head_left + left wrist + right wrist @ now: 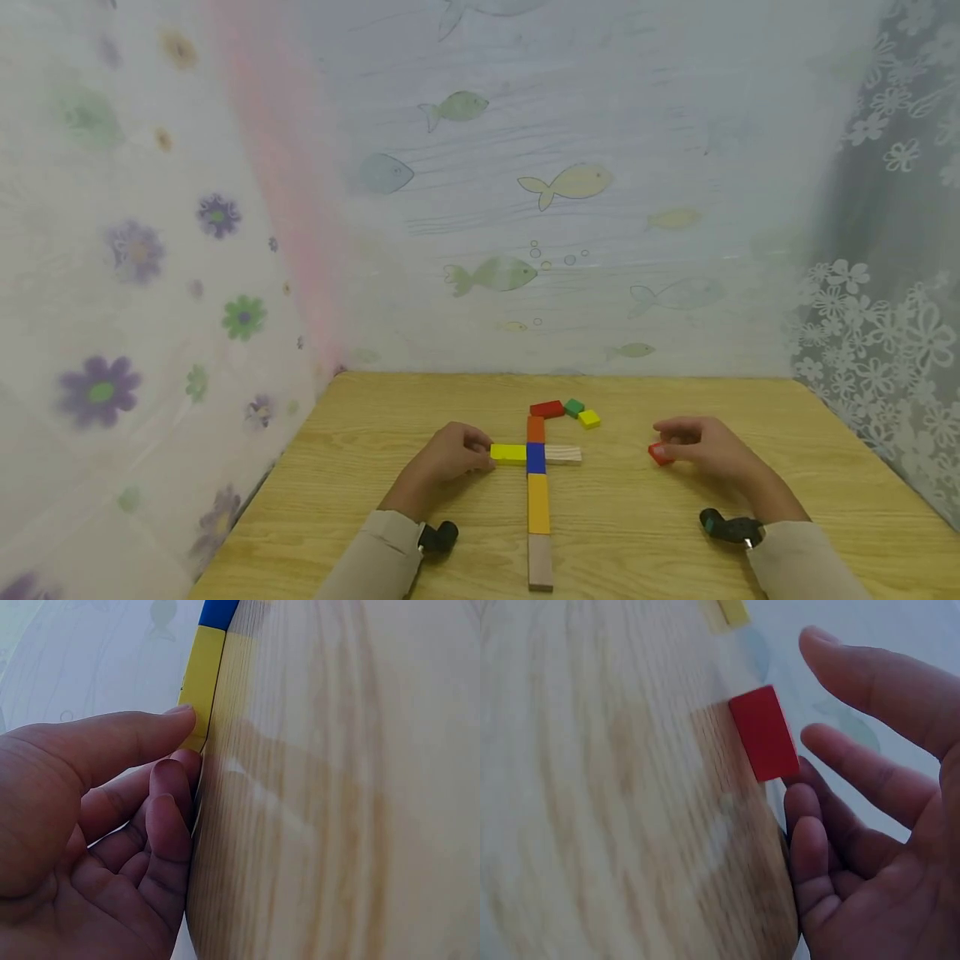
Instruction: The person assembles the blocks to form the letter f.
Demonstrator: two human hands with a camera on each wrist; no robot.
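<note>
My left hand pinches the outer end of a yellow block, thumb on its near side in the left wrist view. That block's inner end meets a blue block, where a cross of blocks lying flat comes together. An orange-red block forms the far arm, and a pale wood block the right one. Toward me run an orange-yellow block and a plain wood block. My right hand is beside a small red block on the table, thumb and forefinger spread apart.
Past the cross lie a longer red block, a small green block and a small yellow block. A wood-grain table carries everything. Fish-printed sheeting rises behind its far edge, with flowered sheeting at both sides.
</note>
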